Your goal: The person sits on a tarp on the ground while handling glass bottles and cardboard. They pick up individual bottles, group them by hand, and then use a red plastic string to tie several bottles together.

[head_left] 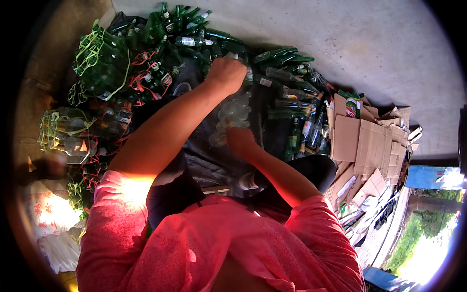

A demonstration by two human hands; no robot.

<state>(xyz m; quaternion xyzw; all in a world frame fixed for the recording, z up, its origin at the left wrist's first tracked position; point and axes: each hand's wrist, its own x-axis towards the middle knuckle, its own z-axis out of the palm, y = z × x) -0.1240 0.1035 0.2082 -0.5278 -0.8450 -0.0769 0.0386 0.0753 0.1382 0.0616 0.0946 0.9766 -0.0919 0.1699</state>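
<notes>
My left hand (227, 75) is curled into a fist at the far side of a cluster of pale, see-through bottles (235, 109). A whitish object (232, 56) shows just beyond its knuckles, and a green bottle with a label (249, 74) is beside it. My right hand (240, 140) is at the near end of the cluster, with curled fingers against the rounded bottle ends. What either hand grips is hidden by the fingers and blur. The cluster rests on dark sheeting (204, 155) between my legs.
Loose green bottles (193, 41) lie along the wall (328, 33). At left are bottle bundles tied with green cord (102, 62) and red cord (146, 76), plus a printed sack (51, 208). More bottles (292, 91) and flattened cardboard (375, 142) are at right.
</notes>
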